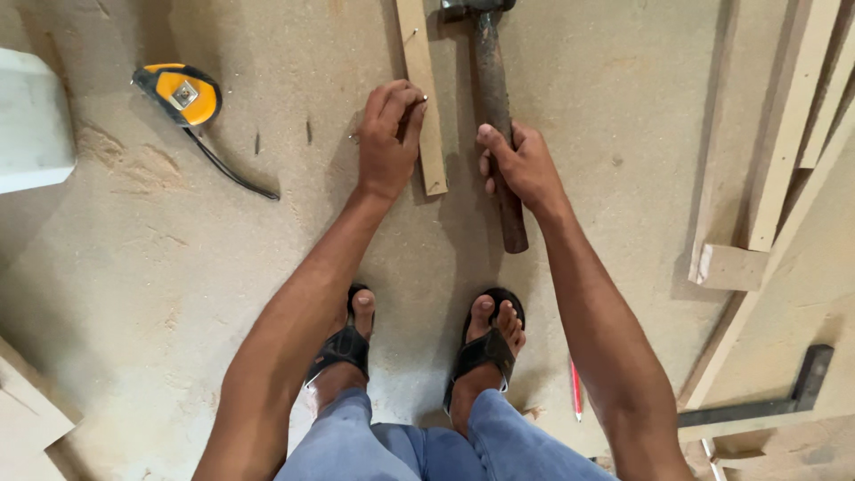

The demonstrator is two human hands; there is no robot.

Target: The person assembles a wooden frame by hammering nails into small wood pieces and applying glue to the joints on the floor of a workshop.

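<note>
My left hand (389, 134) pinches a small nail (422, 99) against a narrow wooden strip (423, 93) that lies on a dusty board floor. My right hand (519, 165) grips the dark rusty handle of a hammer (495, 98), whose metal head reaches the top edge of the view. The hammer lies just right of the strip. Another nail sticks out of the strip near the top. My two feet in black sandals stand below the hands.
A yellow and black tape measure (183, 93) with a dark strap lies at the upper left. Wooden battens (775, 151) lie at the right, a dark metal square (784, 401) at the lower right, a red pencil (576, 390) by my right foot. A white block (31, 120) is at left.
</note>
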